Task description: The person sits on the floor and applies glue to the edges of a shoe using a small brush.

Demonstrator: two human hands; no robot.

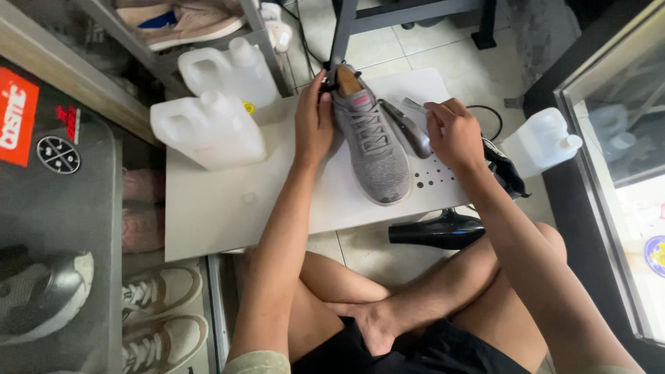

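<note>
So, grey knit sneaker [370, 138] sits mid-frame on your flat white board [208, 208], your left hand [314, 125] wrapped round its heel side, your right hand [454, 133] pinching a thin brush handle [414, 105], smooth grey insole [407, 129] alongside.

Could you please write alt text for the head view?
A seated person's left hand steadies a grey shoe on a low white board, while the right hand holds a thin tool beside it. Two white jugs stand at left; a black hairdryer lies on the floor.
</note>
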